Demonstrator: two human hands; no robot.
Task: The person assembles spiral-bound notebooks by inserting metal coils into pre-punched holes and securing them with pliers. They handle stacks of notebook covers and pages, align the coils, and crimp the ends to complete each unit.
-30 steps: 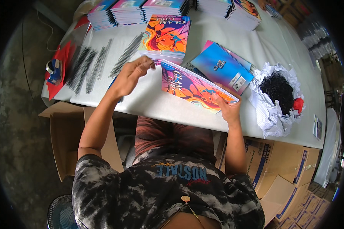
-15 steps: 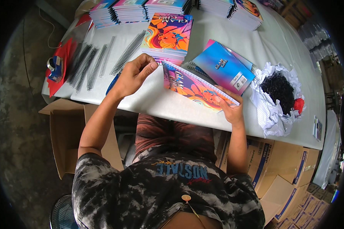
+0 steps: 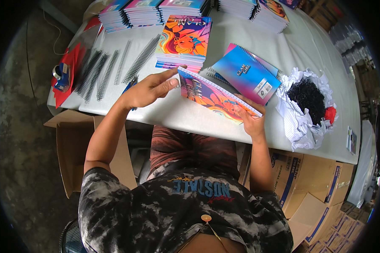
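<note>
My right hand [image 3: 252,121] grips the right end of a notebook [image 3: 213,99] with an orange and purple illustrated cover. The notebook is tilted above the table's near edge, its white punched edge uppermost. At its other end is my left hand [image 3: 150,89], fingers stretched and thumb apart; the fingertips reach behind the corner, so contact is hard to make out. Just beyond lies a stack of similar notebooks [image 3: 185,39]. Two or more blue and pink spiral notebooks [image 3: 247,69] overlap to the right. A blue-handled tool [image 3: 130,85] lies partly under my left wrist.
Several loose spiral coils [image 3: 141,59] lie to the left, near red sheets [image 3: 67,95] and a tape roll [image 3: 61,76]. Crumpled paper [image 3: 295,128] holds black coil scraps [image 3: 306,99] at right. Notebook stacks [image 3: 143,16] line the far side. Cardboard boxes [image 3: 306,177] stand below the table.
My left hand has opened from a pinch near the notebook's left corner, its fingers now stretched out and slightly lower. The notebook has shifted slightly left in my right hand.
</note>
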